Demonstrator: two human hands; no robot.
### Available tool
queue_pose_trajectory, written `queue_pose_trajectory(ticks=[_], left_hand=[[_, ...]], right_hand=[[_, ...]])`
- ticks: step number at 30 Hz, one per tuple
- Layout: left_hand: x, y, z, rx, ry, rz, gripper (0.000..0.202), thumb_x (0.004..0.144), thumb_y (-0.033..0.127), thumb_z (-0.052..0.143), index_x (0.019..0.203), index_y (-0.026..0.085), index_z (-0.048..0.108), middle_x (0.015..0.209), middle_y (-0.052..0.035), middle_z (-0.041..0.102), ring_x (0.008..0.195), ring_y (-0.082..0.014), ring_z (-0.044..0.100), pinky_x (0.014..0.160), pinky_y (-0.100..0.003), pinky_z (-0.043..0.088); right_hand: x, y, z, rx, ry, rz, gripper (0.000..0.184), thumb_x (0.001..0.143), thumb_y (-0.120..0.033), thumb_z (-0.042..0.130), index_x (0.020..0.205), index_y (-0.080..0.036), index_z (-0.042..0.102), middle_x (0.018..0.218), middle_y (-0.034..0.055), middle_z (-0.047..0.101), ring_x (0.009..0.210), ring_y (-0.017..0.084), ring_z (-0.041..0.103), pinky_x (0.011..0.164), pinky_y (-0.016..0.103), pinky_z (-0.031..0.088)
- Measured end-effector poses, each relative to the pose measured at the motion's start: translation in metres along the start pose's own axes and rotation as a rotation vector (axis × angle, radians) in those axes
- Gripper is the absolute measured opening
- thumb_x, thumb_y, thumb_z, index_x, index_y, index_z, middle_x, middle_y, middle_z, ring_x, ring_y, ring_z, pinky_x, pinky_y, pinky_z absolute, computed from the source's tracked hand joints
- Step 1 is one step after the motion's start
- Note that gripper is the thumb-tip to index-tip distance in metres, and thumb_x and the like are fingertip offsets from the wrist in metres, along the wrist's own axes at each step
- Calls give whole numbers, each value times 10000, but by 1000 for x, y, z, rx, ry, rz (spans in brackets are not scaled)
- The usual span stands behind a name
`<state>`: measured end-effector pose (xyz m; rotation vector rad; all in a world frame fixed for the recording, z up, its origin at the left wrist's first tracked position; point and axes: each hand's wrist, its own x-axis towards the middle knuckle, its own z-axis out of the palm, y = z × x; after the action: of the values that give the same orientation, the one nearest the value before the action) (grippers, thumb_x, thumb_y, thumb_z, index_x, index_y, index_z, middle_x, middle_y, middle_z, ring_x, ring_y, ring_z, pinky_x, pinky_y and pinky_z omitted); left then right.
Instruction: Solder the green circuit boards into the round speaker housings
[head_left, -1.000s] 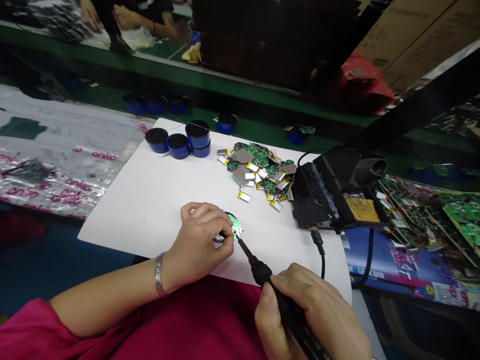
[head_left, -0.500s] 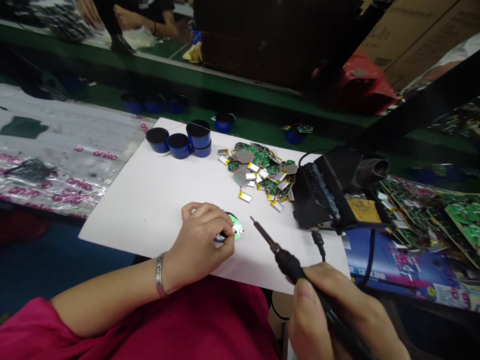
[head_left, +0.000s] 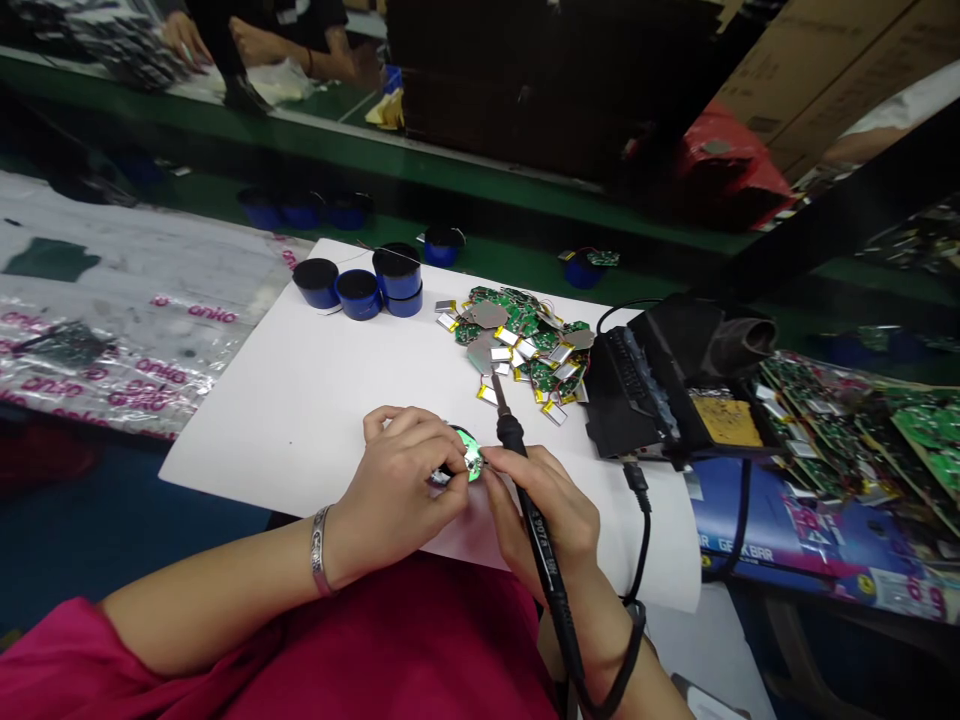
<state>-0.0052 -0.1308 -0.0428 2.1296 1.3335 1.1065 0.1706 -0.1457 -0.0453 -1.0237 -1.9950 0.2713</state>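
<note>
My left hand point(head_left: 409, 470) is closed round a small round piece with a green circuit board point(head_left: 472, 456) on its face, just above the white sheet. A soldering iron point(head_left: 534, 520) lies across my right hand point(head_left: 551, 500), its metal tip pointing up and away over the sheet. The right thumb and forefinger are brought together at the board's right edge; whether they pinch a wire there is too small to make out. Beyond the hands lies a heap of green circuit boards point(head_left: 525, 312) with small silver battery cells point(head_left: 555, 412).
Several blue-and-black round housings point(head_left: 358, 293) stand at the sheet's point(head_left: 247, 430) far left. A black soldering iron stand point(head_left: 637, 390) with a yellow sponge point(head_left: 726, 418) is at the right, near stacked boards point(head_left: 810, 440). Across the green line, a co-worker's hands point(head_left: 187, 40) show.
My right hand has moved left and away from me to the board's edge. The soldering iron has swung from pointing at the board to pointing past it. My left hand stays put.
</note>
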Motion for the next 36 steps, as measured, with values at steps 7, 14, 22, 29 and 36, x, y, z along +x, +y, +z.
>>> queue_pose_trajectory(ticks=[7, 14, 22, 29, 36], left_hand=[[-3, -2, -10, -16, -38, 6, 126, 817, 130, 654, 740, 229, 666, 946, 35, 729, 991, -199, 607, 916, -425, 306], [-12, -5, -20, 24, -45, -65, 123, 816, 141, 656, 757, 244, 689, 1059, -3, 697, 1051, -240, 562, 922, -447, 315], [-6, -7, -21, -3, -121, -197, 131, 795, 179, 667, 700, 255, 715, 1051, -3, 688, 1070, -256, 545, 925, -457, 342], [-3, -7, -26, -8, -202, -178, 159, 863, 212, 613, 761, 255, 727, 1077, -29, 683, 1084, -256, 535, 942, -481, 337], [0, -5, -23, 24, -189, -192, 135, 772, 141, 651, 677, 230, 688, 1027, -24, 697, 1039, -255, 541, 904, -474, 341]], right_hand=[[-4, -4, 6, -59, 80, -20, 393, 833, 4, 648, 1181, -169, 589, 922, 52, 718, 777, 153, 659, 725, 328, 588], [-16, -19, 20, -159, 134, -112, 437, 782, 17, 708, 1183, -107, 583, 856, 72, 705, 701, 158, 649, 634, 325, 567], [-10, -26, 2, -185, 188, 86, 416, 863, -89, 671, 1258, -183, 581, 934, 36, 747, 802, 155, 717, 735, 293, 602], [1, -27, -32, -20, 361, 407, 212, 892, -266, 651, 1076, -180, 710, 708, -3, 708, 556, 140, 664, 525, 270, 543], [9, -33, -35, -113, 310, 264, 60, 811, -231, 662, 783, -193, 625, 630, -27, 622, 478, 108, 569, 465, 246, 457]])
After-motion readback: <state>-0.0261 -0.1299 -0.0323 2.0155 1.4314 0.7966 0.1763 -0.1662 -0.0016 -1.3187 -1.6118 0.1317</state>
